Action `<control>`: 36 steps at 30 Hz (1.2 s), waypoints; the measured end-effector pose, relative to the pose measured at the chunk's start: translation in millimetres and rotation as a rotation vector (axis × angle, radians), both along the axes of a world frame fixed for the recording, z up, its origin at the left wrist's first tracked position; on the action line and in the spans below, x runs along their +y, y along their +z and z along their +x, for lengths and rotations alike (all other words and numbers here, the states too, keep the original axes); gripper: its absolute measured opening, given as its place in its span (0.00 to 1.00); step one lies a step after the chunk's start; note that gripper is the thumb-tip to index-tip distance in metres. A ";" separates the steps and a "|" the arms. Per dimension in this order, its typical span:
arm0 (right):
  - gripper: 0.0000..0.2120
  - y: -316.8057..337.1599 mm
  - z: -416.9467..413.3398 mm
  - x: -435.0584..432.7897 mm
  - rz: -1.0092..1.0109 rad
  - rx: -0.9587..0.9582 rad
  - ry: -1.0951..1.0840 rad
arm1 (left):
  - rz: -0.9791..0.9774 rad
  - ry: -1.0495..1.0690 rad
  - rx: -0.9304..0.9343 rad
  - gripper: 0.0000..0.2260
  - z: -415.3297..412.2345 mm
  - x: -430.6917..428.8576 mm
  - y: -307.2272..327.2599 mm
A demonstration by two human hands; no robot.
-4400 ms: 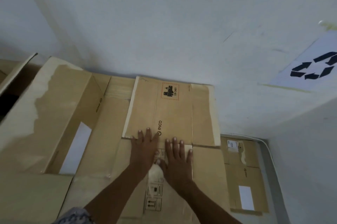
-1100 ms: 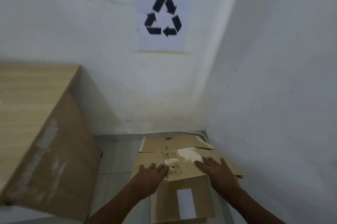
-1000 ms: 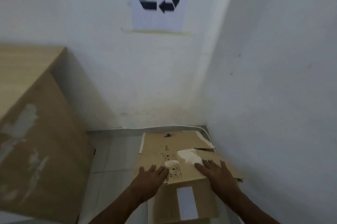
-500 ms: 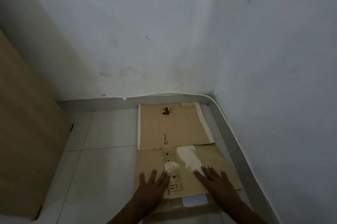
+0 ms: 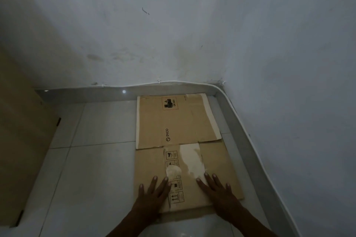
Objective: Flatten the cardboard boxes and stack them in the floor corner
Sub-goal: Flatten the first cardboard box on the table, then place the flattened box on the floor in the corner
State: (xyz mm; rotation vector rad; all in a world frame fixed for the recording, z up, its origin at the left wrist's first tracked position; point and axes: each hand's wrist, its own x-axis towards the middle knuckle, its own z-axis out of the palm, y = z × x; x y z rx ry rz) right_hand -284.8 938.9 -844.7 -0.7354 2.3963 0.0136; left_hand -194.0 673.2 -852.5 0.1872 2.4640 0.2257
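box (image 5: 179, 121): matt brown cardboard, torn paper | floor (image 5: 100, 159): glossy tile

Dim, bluish, slightly soft view, small glare spot on the skirting (image 5: 86, 95) (wide-angle bowing at edges)

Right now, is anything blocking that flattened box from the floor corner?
Nothing visible does. The flattened box already lies in the corner, far edge near the baseboard, left hand and right hand flat on it.
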 end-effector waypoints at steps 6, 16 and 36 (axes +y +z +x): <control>0.44 -0.1 -2.2 -3.4 0.044 -0.027 0.006 | -0.022 -0.036 -0.028 0.46 -1.6 -0.8 1.7; 0.32 64.2 -13.4 -45.8 0.095 0.044 -0.085 | 0.002 0.074 0.011 0.32 -15.8 -15.9 58.4; 0.25 723.8 12.1 -205.2 -0.217 0.431 0.097 | -0.161 0.151 0.412 0.24 13.9 -127.6 721.3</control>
